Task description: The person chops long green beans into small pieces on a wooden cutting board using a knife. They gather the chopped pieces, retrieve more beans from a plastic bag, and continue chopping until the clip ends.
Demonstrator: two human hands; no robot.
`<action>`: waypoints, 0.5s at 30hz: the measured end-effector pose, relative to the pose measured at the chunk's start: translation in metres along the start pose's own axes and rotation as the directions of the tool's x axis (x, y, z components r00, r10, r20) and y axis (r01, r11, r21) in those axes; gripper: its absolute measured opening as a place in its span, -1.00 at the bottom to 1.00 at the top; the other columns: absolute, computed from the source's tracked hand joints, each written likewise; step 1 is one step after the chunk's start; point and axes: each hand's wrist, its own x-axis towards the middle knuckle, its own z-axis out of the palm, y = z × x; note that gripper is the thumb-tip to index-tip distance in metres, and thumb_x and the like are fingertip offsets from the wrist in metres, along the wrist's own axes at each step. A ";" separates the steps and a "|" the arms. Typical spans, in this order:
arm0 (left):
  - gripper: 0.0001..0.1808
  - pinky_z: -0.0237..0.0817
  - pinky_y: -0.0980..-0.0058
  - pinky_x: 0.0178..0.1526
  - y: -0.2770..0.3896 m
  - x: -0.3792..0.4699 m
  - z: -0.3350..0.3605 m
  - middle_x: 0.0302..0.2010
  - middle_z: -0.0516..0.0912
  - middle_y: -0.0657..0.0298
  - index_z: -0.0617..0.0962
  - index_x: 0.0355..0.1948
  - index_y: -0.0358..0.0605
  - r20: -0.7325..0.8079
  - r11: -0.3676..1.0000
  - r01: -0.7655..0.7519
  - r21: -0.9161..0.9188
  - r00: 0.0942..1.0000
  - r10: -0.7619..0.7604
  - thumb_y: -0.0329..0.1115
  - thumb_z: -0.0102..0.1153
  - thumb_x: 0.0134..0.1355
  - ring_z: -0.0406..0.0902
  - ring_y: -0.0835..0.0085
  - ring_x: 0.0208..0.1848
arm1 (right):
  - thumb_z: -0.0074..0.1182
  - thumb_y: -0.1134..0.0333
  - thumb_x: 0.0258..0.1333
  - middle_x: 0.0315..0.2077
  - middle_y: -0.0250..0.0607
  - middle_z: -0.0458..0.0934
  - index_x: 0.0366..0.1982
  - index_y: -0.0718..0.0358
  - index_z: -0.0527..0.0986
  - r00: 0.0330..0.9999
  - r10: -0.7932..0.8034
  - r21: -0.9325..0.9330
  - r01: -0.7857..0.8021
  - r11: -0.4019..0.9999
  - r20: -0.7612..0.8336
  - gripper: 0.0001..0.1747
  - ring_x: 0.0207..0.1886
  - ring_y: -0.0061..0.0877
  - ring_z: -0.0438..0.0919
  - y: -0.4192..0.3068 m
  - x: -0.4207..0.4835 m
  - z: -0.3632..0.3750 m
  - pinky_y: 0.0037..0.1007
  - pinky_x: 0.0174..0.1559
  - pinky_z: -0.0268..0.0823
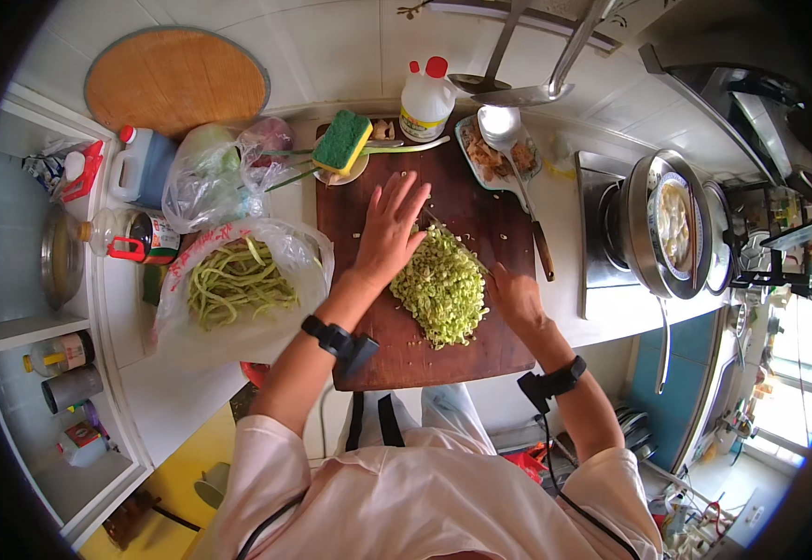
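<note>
A heap of finely chopped green beans (441, 290) lies on a dark wooden cutting board (364, 357). My right hand (516, 294) grips a kitchen knife (465, 246) at the right side of the heap. Seen nearly edge-on, its blade slants up and left along the heap's far edge. My left hand (395, 231) is stretched flat, fingers apart, over the board at the heap's upper left, near the blade's far end. Whether its palm touches the blade I cannot tell. Long whole beans (241, 280) lie in a thin plastic bag (311, 252) left of the board.
A green-and-yellow sponge (343, 142) sits on a small dish behind the board. A white jug (427, 105) stands beside a tray (533, 143) with a metal spatula (523, 185) across it. At right, a pan (633, 231) rests on the stove (598, 255); its handle juts past the counter.
</note>
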 end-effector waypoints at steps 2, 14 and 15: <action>-0.51 0.11 0.13 0.31 -0.012 0.022 -0.006 0.01 0.54 0.17 0.54 -0.05 -0.10 0.326 0.993 -0.117 -0.008 0.939 0.114 -0.39 0.38 -0.06 0.39 0.18 0.18 | -0.01 0.25 0.21 -0.56 0.07 0.55 -0.31 0.27 0.41 0.980 -0.184 -0.108 0.176 0.978 -0.070 -0.80 -0.48 -0.02 0.55 0.000 0.013 -0.008 -0.06 -0.46 0.38; -0.90 0.35 0.34 -0.17 -0.038 0.017 0.036 -0.43 0.54 0.33 0.55 -0.55 -0.01 0.410 0.915 -0.365 0.173 0.871 0.270 -0.32 0.11 0.08 0.53 0.37 -0.26 | -0.01 0.23 0.24 -0.56 0.04 0.53 -0.36 0.27 0.36 0.961 -0.174 0.044 0.169 0.985 0.215 -0.77 -0.43 0.01 0.54 0.028 0.053 0.026 -0.04 -0.39 0.38; -0.91 0.35 0.34 -0.18 -0.037 0.021 0.034 -0.43 0.54 0.33 0.55 -0.54 -0.01 0.382 0.918 -0.364 0.160 0.880 0.282 -0.32 0.11 0.08 0.53 0.37 -0.25 | -0.01 0.23 0.24 -0.55 0.03 0.53 -0.36 0.27 0.36 0.960 -0.172 0.033 0.168 0.985 0.223 -0.76 -0.43 0.01 0.54 0.028 0.055 0.025 -0.05 -0.39 0.38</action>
